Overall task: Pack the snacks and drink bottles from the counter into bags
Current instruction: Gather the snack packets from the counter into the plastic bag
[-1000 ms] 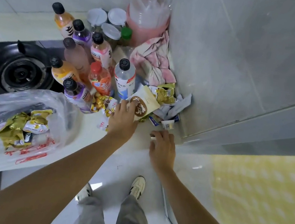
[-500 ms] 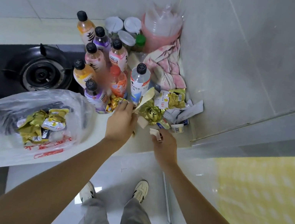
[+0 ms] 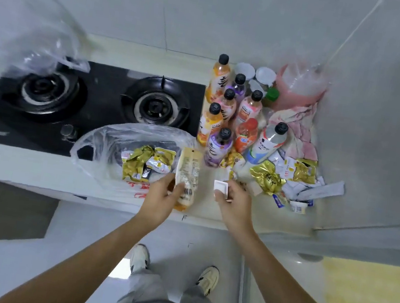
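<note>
Snacks and drink bottles sit crowded at the right end of your table (image 3: pixel 31 170), packed into the corner where the two grey walls meet. Your left hand (image 3: pixel 159 197) has its fingers (image 3: pixel 178 189) wrapped around a tall cream-coloured snack packet (image 3: pixel 187 173), which stands nearly upright with its printed back facing you, at the right edge of the clear plastic bag (image 3: pixel 104 146). Your right hand (image 3: pixel 235 204) pinches a small white square cup (image 3: pixel 220 188) between thumb and fingertips, just above the table and just short of the snack pile.

The bag lies open on the table in front of the stove (image 3: pixel 90 106), partly overlapping its front edge, and already holds several gold and yellow wrappers (image 3: pixel 146 163). Red printing shows on the bag near your left wrist.

To the right of the stove stand the bottles: an orange one (image 3: pixel 219 78) furthest back, a purple one (image 3: pixel 217 145) nearest you, a red one (image 3: pixel 246 135) beside it, and a clear bottle with a white label (image 3: pixel 268 141) leaning toward the right. The others between them are pink, purple and orange, all capped in black.

Loose snacks lie to the right of your right hand: a crumpled gold packet (image 3: pixel 267 179), a yellow packet (image 3: pixel 301 171) and some white sachets (image 3: pixel 319 190) against the wall. A pink cloth (image 3: pixel 300 128) is bunched behind them, with a pink tub (image 3: pixel 299 88) in the corner.

A second clear bag (image 3: pixel 46 51) is at the far left burner, blurred.
</note>
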### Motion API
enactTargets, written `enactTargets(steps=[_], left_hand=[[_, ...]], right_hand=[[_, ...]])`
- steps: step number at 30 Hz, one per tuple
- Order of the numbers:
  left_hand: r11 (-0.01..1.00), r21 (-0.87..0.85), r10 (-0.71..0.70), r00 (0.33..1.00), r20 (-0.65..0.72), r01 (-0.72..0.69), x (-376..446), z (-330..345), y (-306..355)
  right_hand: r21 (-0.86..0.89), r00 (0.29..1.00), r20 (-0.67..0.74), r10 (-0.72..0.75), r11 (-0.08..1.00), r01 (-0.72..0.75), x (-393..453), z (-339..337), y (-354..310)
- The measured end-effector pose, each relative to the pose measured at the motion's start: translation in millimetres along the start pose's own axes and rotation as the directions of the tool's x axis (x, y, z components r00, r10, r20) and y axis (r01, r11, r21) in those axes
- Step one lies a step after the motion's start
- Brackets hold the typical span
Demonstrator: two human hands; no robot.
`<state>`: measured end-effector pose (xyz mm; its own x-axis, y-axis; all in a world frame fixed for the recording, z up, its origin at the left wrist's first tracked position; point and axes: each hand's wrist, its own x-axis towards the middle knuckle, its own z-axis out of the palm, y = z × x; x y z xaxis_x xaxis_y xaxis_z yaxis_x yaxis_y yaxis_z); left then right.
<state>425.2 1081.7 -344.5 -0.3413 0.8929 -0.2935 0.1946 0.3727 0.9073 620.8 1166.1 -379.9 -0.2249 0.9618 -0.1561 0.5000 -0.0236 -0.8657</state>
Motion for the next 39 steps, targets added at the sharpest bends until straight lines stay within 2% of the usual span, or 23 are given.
enactTargets(steps=[2, 4, 5, 10, 15, 18, 22, 26, 29, 31, 33, 34, 36, 39], left_hand=[[0.998, -0.039, -0.047, 0.999, -0.027, 0.046, -1, -7, 2], [0.978, -0.165, -0.15, 0.979, -0.139, 0.127, -13, -65, -12], [0.967, -0.195, -0.193, 0.971, -0.139, 0.165, -11, -67, -10], [0.939, -0.203, -0.317, 0.928, -0.198, 0.277, -4, -102, -18], [0.895, -0.316, -0.399, 0.883, -0.246, 0.316, 18, -123, -30], [0.864, -0.382, -0.445, 0.852, -0.275, 0.328, 40, -128, -35], [0.859, -0.397, -0.435, 0.868, -0.238, 0.322, 61, -126, -40], [0.931, -0.199, -0.351, 0.903, -0.25, 0.307, 72, -128, -50], [0.97, 0.142, -0.159, 0.954, -0.254, 0.2, 71, -128, -47], [0.912, 0.403, 0.017, 0.975, -0.222, 0.076, 73, -132, -47], [0.81, 0.584, 0.146, 0.982, -0.116, -0.051, 80, -138, -46], [0.762, 0.641, 0.154, 0.987, -0.037, -0.095, 85, -140, -46], [0.686, 0.717, 0.066, 0.992, 0.108, -0.123, 92, -142, -47], [0.579, 0.804, -0.044, 0.979, 0.197, -0.136, 96, -137, -50]], right_hand=[[-0.011, 1.0, 0.025, 0.007, 1.0, -0.007, 4, 7, -5], [-0.037, 0.992, 0.119, -0.049, 0.998, 0.054, 6, 62, -45], [-0.035, 0.992, 0.119, -0.049, 0.998, 0.053, 8, 64, -51], [-0.108, 0.982, 0.185, -0.043, 0.992, 0.063, 23, 113, -88], [-0.312, 0.978, 0.201, 0.052, 0.95, 0.014, 42, 155, -108], [-0.34, 0.982, 0.178, 0.064, 0.94, 0.0, 54, 173, -111], [-0.362, 0.986, 0.144, 0.08, 0.932, -0.023, 67, 187, -110], [-0.388, 0.989, 0.11, 0.104, 0.92, -0.054, 69, 187, -107], [-0.421, 0.993, 0.093, 0.078, 0.906, -0.031, 67, 176, -105], [-0.413, 0.991, 0.129, 0.024, 0.91, 0.032, 65, 171, -105], [-0.374, 0.981, 0.191, -0.04, 0.921, 0.11, 62, 168, -107], [-0.36, 0.974, 0.218, -0.065, 0.922, 0.142, 61, 167, -107], [-0.345, 0.962, 0.256, -0.094, 0.921, 0.182, 60, 167, -107], [-0.387, 0.949, 0.306, -0.08, 0.9, 0.2, 63, 169, -106]])
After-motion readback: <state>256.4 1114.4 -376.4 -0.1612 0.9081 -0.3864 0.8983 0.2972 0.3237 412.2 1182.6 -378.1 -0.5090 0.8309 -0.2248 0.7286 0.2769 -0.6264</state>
